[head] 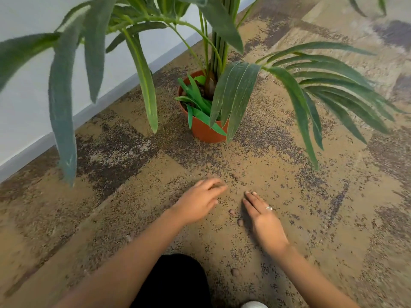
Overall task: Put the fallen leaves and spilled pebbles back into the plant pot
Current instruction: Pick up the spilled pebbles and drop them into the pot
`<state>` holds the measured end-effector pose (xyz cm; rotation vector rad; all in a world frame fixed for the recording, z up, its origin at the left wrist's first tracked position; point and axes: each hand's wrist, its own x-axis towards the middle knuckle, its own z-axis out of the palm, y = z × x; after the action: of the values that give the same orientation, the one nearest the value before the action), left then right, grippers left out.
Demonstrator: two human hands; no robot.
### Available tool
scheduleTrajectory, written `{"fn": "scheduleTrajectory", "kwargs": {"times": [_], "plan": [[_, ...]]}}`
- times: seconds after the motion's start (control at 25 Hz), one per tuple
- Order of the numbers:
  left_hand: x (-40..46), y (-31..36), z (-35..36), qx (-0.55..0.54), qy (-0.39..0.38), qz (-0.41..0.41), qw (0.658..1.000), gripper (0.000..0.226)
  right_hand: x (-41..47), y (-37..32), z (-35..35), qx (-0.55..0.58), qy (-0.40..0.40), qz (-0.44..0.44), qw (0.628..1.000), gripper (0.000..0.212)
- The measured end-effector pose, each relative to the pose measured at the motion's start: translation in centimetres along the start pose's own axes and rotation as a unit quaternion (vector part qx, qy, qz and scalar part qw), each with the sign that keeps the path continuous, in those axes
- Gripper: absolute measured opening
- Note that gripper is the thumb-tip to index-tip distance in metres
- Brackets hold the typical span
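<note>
A terracotta plant pot (201, 130) stands on the carpet, holding a tall plant and several bright green loose leaves (198, 101). Small brown pebbles lie on the carpet: one (232, 211) and another (240, 222) between my hands, one (235, 272) nearer my knee, a faint one (235, 177) further off. My left hand (200, 202) hovers low over the carpet, fingers curled and blurred; whether it holds a pebble I cannot tell. My right hand (261, 215), wearing a ring, lies flat with fingers straight beside the two pebbles.
Long drooping plant fronds (311, 90) hang over the floor on both sides of the pot. A white wall with a grey skirting board (44, 141) runs along the left. My dark trouser knee (173, 281) and a white shoe tip (253, 305) are at the bottom.
</note>
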<state>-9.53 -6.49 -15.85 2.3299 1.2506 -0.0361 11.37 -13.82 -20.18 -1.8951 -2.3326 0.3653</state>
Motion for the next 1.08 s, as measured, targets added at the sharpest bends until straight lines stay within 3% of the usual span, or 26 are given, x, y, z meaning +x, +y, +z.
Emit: {"fn": "scheduleTrajectory", "kwargs": {"times": [0.12,0.28,0.4,0.48,0.52,0.56,0.64,0.68,0.72,0.76,0.84,0.92,0.96,1.08], "plan": [[-0.2,-1.1,1.2,0.045,-0.015,0.034,0.998,0.041,-0.4,0.4,-0.2,-0.009,0.036,-0.01,0.999,0.061],[-0.8,-1.7,1.5,0.07,0.003,0.081,0.994,0.036,0.4,-0.1,-1.3,0.066,0.085,0.028,0.994,0.03],[-0.8,-0.6,1.6,-0.034,0.057,0.043,0.997,0.028,1.7,-1.6,-2.8,0.223,0.112,0.136,0.959,0.017],[-0.2,0.6,1.2,-0.183,0.081,-0.073,0.977,0.022,2.9,-2.5,-3.7,0.301,0.104,0.188,0.929,0.014],[0.3,1.3,0.8,-0.295,0.082,-0.135,0.942,0.018,3.4,-3.0,-4.1,0.32,0.101,0.19,0.923,0.013],[0.7,1.8,0.4,-0.433,0.073,-0.183,0.879,0.013,4.0,-3.6,-4.6,0.333,0.106,0.179,0.92,0.013],[1.5,2.7,-0.8,-0.687,0.044,-0.229,0.689,0.011,4.7,-5.0,-5.5,0.334,0.128,0.141,0.923,0.016],[1.7,3.0,-1.5,-0.759,0.039,-0.237,0.605,0.013,4.9,-5.7,-6.0,0.327,0.135,0.118,0.928,0.018],[1.9,3.1,-1.9,-0.8,0.037,-0.247,0.546,0.018,5.1,-6.4,-6.3,0.319,0.138,0.092,0.933,0.02],[2.0,3.3,-2.2,-0.822,0.032,-0.257,0.508,0.027,5.3,-6.9,-6.5,0.311,0.135,0.064,0.939,0.022],[2.2,3.5,-2.4,-0.836,0.028,-0.283,0.47,0.042,5.6,-7.6,-6.8,0.295,0.122,0.014,0.948,0.027],[2.3,3.2,-2.5,-0.824,0.047,-0.309,0.473,0.039,6.1,-7.5,-6.9,0.283,0.141,-0.007,0.949,0.026],[2.4,2.9,-2.6,-0.803,0.056,-0.322,0.498,0.034,6.4,-7.0,-6.8,0.274,0.161,-0.006,0.948,0.024],[2.2,2.1,-2.7,-0.693,0.037,-0.353,0.627,0.019,7.5,-4.5,-5.9,0.2,0.167,0.007,0.965,0.024]]}}
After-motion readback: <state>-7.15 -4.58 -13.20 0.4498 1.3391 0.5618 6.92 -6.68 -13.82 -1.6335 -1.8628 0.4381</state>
